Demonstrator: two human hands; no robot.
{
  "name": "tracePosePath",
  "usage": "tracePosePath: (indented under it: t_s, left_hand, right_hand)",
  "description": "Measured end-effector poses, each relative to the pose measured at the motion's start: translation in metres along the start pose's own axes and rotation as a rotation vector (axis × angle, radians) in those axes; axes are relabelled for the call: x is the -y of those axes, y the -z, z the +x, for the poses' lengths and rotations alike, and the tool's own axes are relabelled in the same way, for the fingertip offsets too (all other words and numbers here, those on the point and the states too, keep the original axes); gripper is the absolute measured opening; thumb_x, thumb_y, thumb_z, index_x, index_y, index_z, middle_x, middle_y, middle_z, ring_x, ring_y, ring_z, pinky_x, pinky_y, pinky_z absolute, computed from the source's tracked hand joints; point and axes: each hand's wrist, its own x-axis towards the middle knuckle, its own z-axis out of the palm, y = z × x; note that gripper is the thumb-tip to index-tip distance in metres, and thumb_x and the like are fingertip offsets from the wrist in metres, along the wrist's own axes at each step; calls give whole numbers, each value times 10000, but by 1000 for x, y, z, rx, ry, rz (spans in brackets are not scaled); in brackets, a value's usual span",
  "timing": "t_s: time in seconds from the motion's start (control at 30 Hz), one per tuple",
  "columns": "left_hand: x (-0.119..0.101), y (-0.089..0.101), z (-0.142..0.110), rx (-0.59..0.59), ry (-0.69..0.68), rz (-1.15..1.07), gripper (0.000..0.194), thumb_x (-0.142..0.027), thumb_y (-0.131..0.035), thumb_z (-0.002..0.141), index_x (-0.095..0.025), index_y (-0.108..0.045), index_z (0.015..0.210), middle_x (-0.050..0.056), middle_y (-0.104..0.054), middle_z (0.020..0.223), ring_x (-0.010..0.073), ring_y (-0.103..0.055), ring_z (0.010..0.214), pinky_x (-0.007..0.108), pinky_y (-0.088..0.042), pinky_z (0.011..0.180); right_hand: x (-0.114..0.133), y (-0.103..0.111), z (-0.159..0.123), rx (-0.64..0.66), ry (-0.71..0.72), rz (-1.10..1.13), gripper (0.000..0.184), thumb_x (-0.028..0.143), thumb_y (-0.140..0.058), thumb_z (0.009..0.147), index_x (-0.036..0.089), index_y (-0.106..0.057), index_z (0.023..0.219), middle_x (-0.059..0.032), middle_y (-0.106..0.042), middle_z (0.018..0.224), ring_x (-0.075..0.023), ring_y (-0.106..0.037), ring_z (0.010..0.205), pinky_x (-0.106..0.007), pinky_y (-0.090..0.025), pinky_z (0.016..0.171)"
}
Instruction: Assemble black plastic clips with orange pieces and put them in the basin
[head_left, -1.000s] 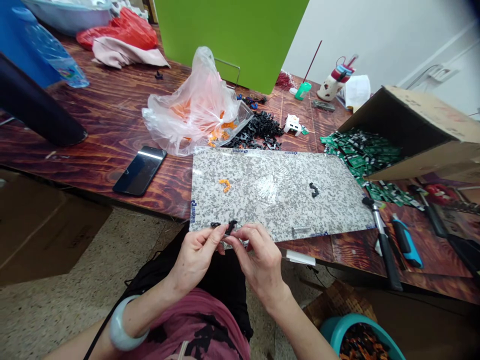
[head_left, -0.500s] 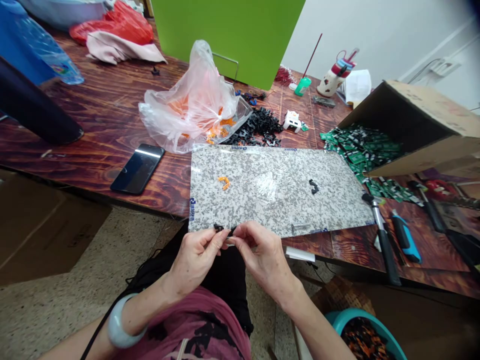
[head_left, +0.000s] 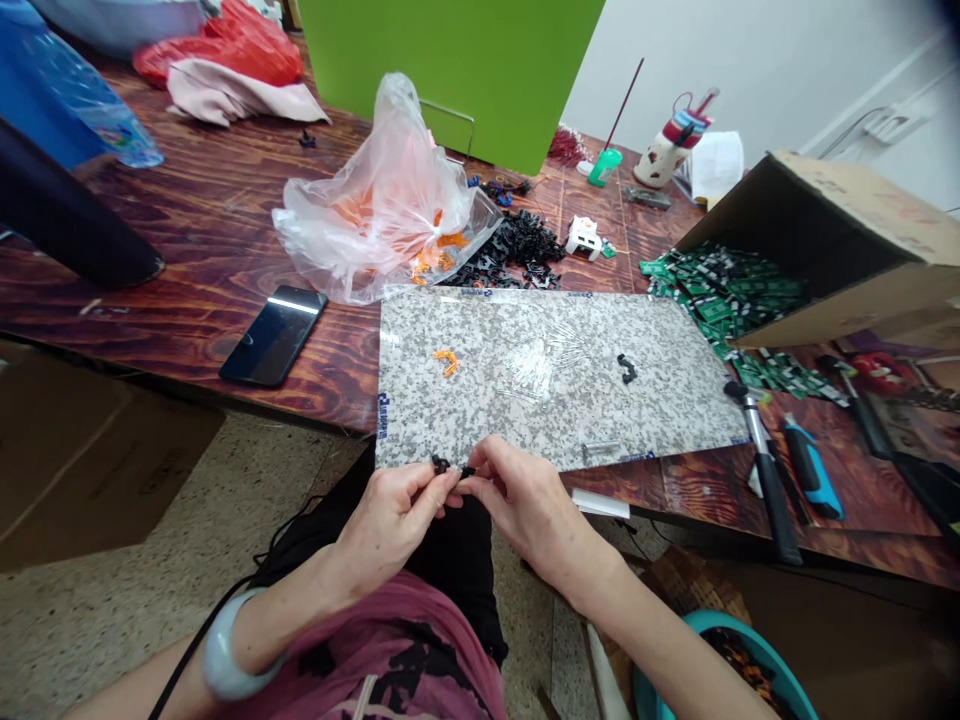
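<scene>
My left hand [head_left: 390,515] and my right hand [head_left: 521,500] meet at the near edge of a speckled grey board [head_left: 525,400]. Both pinch one small black plastic part [head_left: 450,468] between thumb and fingertips. On the board lie an orange clip [head_left: 448,361], a black clip [head_left: 627,369] and a small metal pin [head_left: 601,449]. A pale bangle [head_left: 225,655] sits on my left wrist.
A clear bag of orange parts [head_left: 382,205], a heap of black clips [head_left: 517,250], a phone [head_left: 274,335], a tipped cardboard box [head_left: 832,250] spilling green circuit boards [head_left: 720,290], a hammer [head_left: 765,480], a blue-handled tool [head_left: 806,470] and a teal tub [head_left: 720,665] surround the board.
My hands have shifted slightly toward me and to the right, still working the black part between the fingertips. Everything on the table stays put.
</scene>
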Motion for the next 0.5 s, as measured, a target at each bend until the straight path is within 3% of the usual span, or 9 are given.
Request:
tracePosePath:
  t_s: [0.27, 0.37, 0.5]
  left_hand:
    - [-1, 3, -1, 67, 74, -89, 322, -298, -478, 888, -144, -657, 669, 22, -662, 581, 115, -562, 492, 192, -431, 471]
    - [0, 3, -2, 93, 22, -3, 330, -283, -465, 898, -148, -656, 665, 15, -651, 574, 113, -561, 504, 194, -425, 496]
    - [2, 5, -4, 139, -83, 163, 341, -238, -447, 906, -148, -647, 644, 15, -643, 588, 117, -578, 552, 206, -407, 555]
  right_hand:
    - [2, 0, -5, -26, 19, -97, 77, 149, -583, 846, 180, -514, 860, -26, -592, 769, -167, -576, 692, -251, -428, 622]
    - [3, 5, -5, 39, 31, -134, 66, 158, -583, 855, 161, -546, 910, -55, -606, 825, -183, -584, 753, -265, -435, 662]
    - [1, 11, -3, 175, 93, -117, 52, 167, -545, 883, 163, -561, 833, -34, -577, 760, -155, -554, 699, -240, -409, 630]
